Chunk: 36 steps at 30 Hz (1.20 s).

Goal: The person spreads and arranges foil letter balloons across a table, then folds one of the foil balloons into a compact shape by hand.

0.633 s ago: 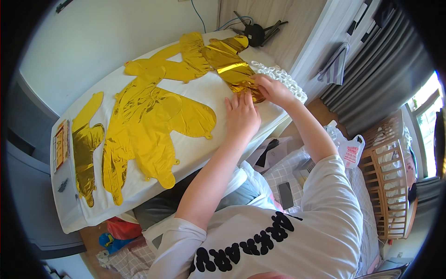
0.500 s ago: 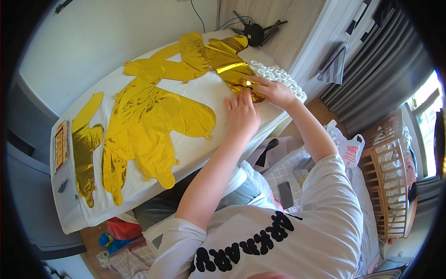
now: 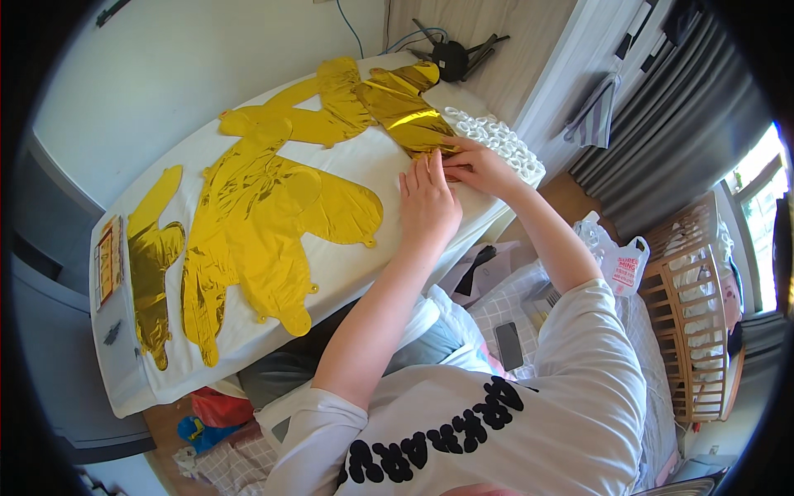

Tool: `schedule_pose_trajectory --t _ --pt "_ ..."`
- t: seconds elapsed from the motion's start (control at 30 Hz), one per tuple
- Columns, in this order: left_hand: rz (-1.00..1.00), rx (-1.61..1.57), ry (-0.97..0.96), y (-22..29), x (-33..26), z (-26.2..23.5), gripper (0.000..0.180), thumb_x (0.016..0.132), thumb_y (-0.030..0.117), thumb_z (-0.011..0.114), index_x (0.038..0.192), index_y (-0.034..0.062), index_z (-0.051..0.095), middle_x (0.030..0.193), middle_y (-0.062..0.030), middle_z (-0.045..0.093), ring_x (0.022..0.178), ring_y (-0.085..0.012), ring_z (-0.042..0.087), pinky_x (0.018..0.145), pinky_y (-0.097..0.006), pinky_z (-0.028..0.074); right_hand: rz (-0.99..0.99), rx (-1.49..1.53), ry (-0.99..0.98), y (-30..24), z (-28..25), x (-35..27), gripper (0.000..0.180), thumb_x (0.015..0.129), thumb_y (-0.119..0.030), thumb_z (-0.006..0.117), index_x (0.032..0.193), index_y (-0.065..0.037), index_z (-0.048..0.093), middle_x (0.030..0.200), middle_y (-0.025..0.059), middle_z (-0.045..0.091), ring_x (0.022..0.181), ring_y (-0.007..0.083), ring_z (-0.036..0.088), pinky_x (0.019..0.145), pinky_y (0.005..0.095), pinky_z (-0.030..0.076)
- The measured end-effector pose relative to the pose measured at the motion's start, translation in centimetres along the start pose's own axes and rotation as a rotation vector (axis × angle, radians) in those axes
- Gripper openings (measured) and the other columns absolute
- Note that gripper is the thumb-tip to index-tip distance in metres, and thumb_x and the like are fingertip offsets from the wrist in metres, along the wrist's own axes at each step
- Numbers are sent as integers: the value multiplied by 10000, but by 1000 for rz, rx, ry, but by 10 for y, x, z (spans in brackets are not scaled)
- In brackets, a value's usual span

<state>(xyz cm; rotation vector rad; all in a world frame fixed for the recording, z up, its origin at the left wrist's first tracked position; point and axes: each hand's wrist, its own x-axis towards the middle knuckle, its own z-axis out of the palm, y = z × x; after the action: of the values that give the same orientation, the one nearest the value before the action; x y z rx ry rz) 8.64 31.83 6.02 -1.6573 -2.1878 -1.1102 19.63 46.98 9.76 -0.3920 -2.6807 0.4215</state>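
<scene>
Several flat, uninflated gold foil balloons lie on the white-covered table. Both hands are at the near end of a shiny one (image 3: 405, 107) at the table's right side. My left hand (image 3: 432, 207) rests with fingers stretched forward, their tips at the foil's near edge. Beside it, my right hand (image 3: 484, 169) pinches that edge between bent fingers, partly hiding it. A large gold balloon (image 3: 265, 215) is spread in the middle. Another matte gold balloon (image 3: 331, 116) lies behind it, touching the shiny one. A narrow, partly shiny one (image 3: 153, 264) lies at the left.
A heap of small white rings (image 3: 496, 140) covers the table's right corner. A black router (image 3: 451, 60) stands at the back. A framed orange item (image 3: 109, 260) lies at the left edge. Below are a phone (image 3: 509, 345), a plastic bag (image 3: 626, 264) and a wooden crib (image 3: 682, 322).
My right hand has drawn slightly nearer and its fingers have curled in at the foil's edge. The near end of the shiny balloon now shows less. My left fingertips have reached slightly forward.
</scene>
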Motion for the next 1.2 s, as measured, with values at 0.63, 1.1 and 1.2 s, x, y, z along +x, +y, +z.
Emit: schedule_pose_trajectory --t 0.63,1.1,1.2 --pt "-18 54 -103 -2 1 9 792 968 313 634 1581 -70 311 1505 -191 523 1422 -333 449 1231 -525 294 35 71 -25 -2 -14 5 301 927 -197 737 1160 -6 749 1314 176 675 1142 314 673 982 385 534" --pt "33 -18 -5 -3 -3 7 721 880 258 707 1478 -38 435 1329 -186 586 1295 -345 519 1165 -493 370 128 -203 -322 -2 -81 137 373 924 -355 714 1044 -4 747 959 164 747 834 313 684 756 430 532" --pt "44 1 -45 -4 -2 9 622 881 271 702 1400 -14 510 1299 -180 602 1282 -346 527 1149 -487 376 211 -238 -447 -1 -94 174 396 914 -367 735 1101 -19 764 959 168 760 849 270 700 778 393 538"
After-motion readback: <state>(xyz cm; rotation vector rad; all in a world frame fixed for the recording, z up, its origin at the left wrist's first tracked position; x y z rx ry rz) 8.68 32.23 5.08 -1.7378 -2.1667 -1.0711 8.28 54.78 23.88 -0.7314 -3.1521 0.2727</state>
